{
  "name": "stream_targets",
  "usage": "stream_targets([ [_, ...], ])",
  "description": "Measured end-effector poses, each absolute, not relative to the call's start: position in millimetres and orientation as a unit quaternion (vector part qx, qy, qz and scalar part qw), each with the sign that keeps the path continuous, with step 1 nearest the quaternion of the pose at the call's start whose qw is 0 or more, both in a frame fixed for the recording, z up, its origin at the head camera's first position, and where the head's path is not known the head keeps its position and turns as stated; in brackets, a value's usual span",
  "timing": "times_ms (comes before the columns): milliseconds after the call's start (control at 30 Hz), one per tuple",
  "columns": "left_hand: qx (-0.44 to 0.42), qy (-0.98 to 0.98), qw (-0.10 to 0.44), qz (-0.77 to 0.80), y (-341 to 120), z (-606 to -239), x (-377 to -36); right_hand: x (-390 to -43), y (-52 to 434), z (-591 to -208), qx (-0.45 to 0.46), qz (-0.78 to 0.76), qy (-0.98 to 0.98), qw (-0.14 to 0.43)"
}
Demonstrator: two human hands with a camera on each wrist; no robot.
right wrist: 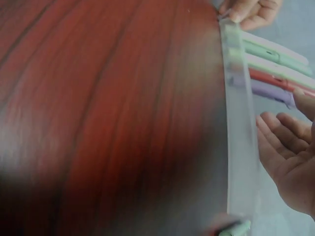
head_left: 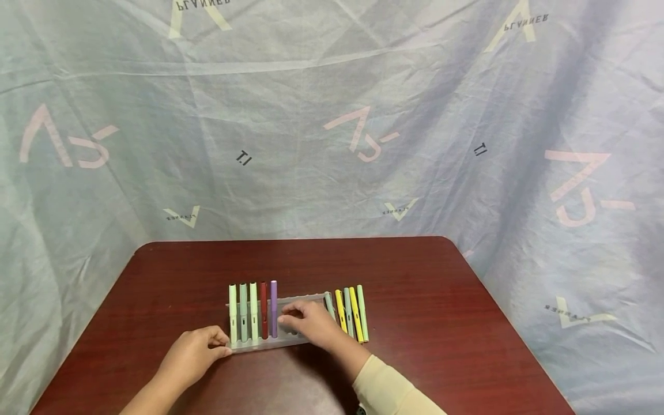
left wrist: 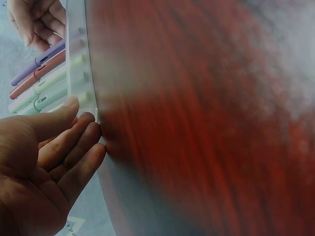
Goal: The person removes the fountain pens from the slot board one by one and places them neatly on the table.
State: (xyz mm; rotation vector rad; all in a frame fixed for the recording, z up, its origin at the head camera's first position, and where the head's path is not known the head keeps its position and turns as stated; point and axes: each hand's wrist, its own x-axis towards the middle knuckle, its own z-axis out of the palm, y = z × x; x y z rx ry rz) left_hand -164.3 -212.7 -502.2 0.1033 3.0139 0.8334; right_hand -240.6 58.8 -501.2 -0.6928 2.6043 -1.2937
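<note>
Fingers of the left hand [head_left: 194,351] lie nearly straight and close together, their tips touching the left end of the clear, long plastic pen tray [head_left: 303,300]; in the left wrist view the same fingers [left wrist: 74,147] press against the tray's corner and grip nothing. Fingers of the right hand [head_left: 308,324] are loosely bent over the vacant middle of the tray, and the right wrist view shows that palm [right wrist: 288,157] open beside the tray's frosted wall, with nothing in it.

That tray sits on the dark red wooden table [head_left: 425,300], near its front edge and about midway between its left and right edges. Five pens lie side by side in the tray's left part: three pale green pens [head_left: 243,311], then a dark red pen [head_left: 264,308], then a lilac pen [head_left: 273,305] nearest the right hand. Just past the tray's right end, on the bare table, lies a row of loose yellow and pale green pens [head_left: 350,314]; the right hand hides part of the leftmost one, so their exact number is uncertain, probably five.

Both wrist views are blurred across the tabletop. A cream sleeve [head_left: 389,389] on the right arm is cut off by the bottom of the head view.
</note>
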Motion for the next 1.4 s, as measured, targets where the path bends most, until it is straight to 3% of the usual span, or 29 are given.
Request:
stream_targets([
  [167,0.03,0.962,0.008,0.27,-212,-503,-164,-240,47,-505,-0.215,-0.402,0.889,0.053],
  [500,0.025,0.964,0.018,0.266,-212,-501,-165,-238,33,-508,-0.162,-0.448,0.877,0.066],
  [900,0.032,0.964,0.009,0.263,-213,-503,-165,-235,30,-492,-0.186,-0.483,0.855,0.03],
  [1067,0.03,0.964,0.007,0.264,-213,-503,-165,-234,31,-485,-0.183,-0.539,0.82,0.061],
  [1400,0.03,0.965,0.009,0.261,-213,-502,-165,-230,34,-509,-0.178,-0.63,0.743,0.135],
])
